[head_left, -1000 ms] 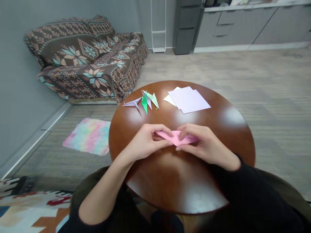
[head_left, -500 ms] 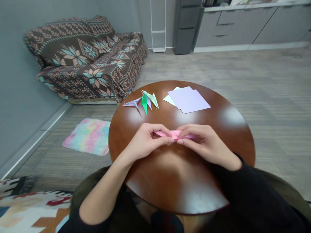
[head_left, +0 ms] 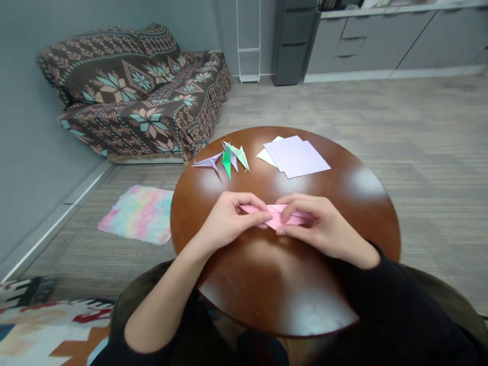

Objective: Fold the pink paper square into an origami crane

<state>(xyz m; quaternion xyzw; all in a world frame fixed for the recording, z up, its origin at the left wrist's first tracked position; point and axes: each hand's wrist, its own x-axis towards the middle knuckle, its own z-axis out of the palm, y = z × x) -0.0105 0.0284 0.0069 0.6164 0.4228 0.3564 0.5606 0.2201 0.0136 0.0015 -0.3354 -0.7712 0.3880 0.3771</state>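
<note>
From where I stand, I see a person bent over a round, glossy brown desk (head_left: 274, 284), working with both bare hands. Between them, low over the near-middle part of the desktop, is a piece of folded pink paper (head_left: 276, 217), creased, with a point facing the person. Whether it touches the wood I can't tell from here.

The left hand (head_left: 236, 216) grips one end of the pink paper, thumb on top and fingers curled around the far side. The right hand (head_left: 312, 218) grips the other end, its index finger pressing near the middle and its thumb at the near edge. The fingertips of the two hands are close together but apart.

Beyond the left hand, toward the far edge, lie a few folded paper figures in a loose cluster: a lilac one (head_left: 209, 162) with its wings spread, a bright green one (head_left: 227, 161) and a pale green one (head_left: 241, 156), with more lilac paper showing between the green ones. To the right of them, well apart, flat lilac sheets (head_left: 297, 156) overlap a pale sheet (head_left: 268, 156) whose corners stick out at the left.

Past the desk, a sofa (head_left: 141, 96) wears a patterned cover, and a fluffy pastel rug (head_left: 138, 213) lies on the floor.
</note>
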